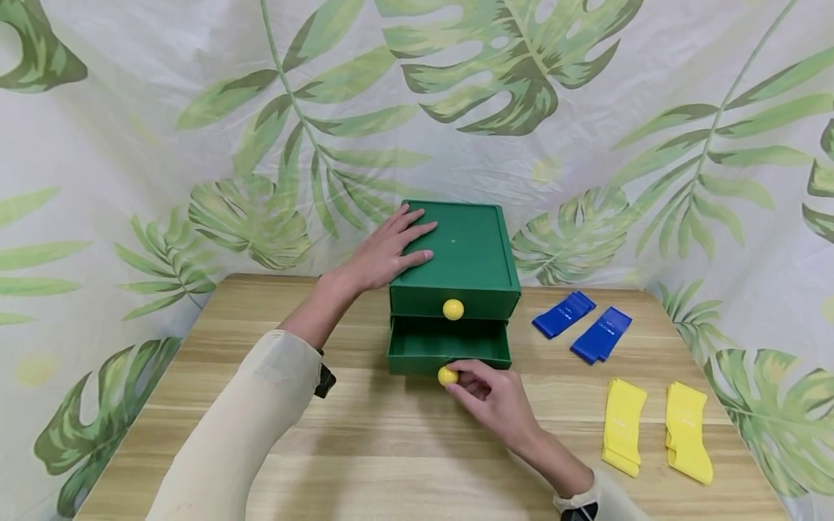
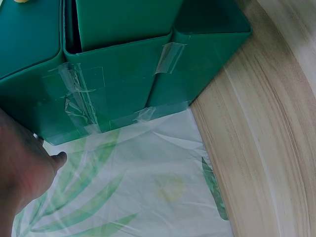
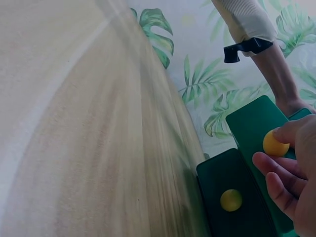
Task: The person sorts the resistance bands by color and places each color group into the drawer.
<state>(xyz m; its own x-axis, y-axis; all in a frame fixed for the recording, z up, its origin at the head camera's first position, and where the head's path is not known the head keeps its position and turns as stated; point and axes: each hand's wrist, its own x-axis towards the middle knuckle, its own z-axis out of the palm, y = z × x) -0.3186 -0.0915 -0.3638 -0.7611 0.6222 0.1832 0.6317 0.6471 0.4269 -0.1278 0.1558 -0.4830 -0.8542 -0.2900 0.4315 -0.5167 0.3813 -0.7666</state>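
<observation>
A green drawer cabinet [image 1: 465, 246] with round yellow knobs stands near the back of the table. Its middle drawer [image 1: 449, 344] is pulled partway out, and the part of its inside that shows is bare. My right hand [image 1: 498, 401] pinches that drawer's yellow knob [image 1: 448, 375] between thumb and fingers. Flat on the cabinet's top, toward its left edge, rests my left hand [image 1: 389, 250] with the fingers spread. Another yellow knob [image 1: 453, 310] is on the top drawer. The bottom drawer's knob [image 3: 231, 200] shows in the right wrist view; the head view hides it.
To the right of the cabinet lie two folded blue bands [image 1: 564, 315]. Nearer the right front are two folded yellow bands [image 1: 623, 427]. A leaf-patterned cloth [image 1: 352, 87] hangs behind the wooden table [image 1: 365, 463]. Clear tape [image 2: 79, 94] runs across the cabinet's side.
</observation>
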